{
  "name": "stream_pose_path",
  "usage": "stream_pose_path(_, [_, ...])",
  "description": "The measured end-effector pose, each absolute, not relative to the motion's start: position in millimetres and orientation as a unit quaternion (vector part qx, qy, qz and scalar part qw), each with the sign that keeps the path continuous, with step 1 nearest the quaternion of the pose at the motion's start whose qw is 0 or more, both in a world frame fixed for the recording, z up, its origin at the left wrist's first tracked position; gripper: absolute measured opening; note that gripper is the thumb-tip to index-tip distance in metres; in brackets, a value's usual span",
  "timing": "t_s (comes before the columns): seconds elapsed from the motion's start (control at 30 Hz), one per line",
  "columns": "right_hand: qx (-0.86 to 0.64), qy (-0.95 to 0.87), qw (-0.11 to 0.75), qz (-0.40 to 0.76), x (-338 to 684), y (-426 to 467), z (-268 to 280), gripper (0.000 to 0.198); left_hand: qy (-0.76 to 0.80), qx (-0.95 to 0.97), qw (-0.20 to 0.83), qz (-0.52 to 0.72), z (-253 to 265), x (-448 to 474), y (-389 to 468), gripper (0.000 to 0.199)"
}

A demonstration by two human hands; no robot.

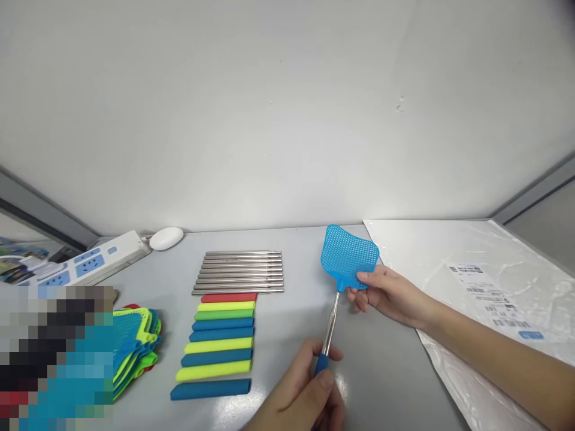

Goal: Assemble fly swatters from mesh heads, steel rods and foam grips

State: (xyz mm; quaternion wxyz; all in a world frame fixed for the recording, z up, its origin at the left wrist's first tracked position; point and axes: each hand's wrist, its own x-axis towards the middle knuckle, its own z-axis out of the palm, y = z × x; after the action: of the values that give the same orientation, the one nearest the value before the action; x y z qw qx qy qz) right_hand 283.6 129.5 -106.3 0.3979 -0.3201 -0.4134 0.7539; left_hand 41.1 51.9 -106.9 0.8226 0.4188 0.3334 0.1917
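Observation:
A blue fly swatter with a perforated head and a metal telescopic rod is held up between both hands. My left hand wraps round its blue handle at the bottom. With thumb and fingers, my right hand pinches the lower right edge of the swatter head. Left of it lies a row of metal telescopic rods, side by side. Below them a column of handle sleeves in red, yellow, green and blue lies on the grey table. A stack of coloured swatter heads sits further left.
A white power strip and a white oval object stand at the back left. On the right, a white plastic mailing bag with printed labels covers the table. A pale wall closes off the back. The lower left corner is pixelated.

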Motion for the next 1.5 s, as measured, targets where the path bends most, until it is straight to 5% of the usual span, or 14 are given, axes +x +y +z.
stream_pose_path(0.43, [-0.33, -0.433, 0.394, 0.74, 286, 129, -108, 0.018, 0.328, 0.396, 0.834, 0.201, -109, 41, 52, 0.05])
stream_pose_path(0.77, [-0.323, -0.471, 0.359, 0.738, 296, 130, -114, 0.023, 0.286, 0.374, 0.861, 0.191, -109, 38, 53, 0.043])
stream_pose_path(1.0, [-0.351, -0.495, 0.379, 0.699, 285, 125, -109, 0.048, 0.292, 0.319, 0.882, 0.19, -103, 41, 54, 0.043])
stream_pose_path(1.5, [-0.374, -0.591, 0.314, 0.642, 275, 110, -98, 0.048, 0.308, 0.331, 0.862, 0.228, -105, 47, 42, 0.041])
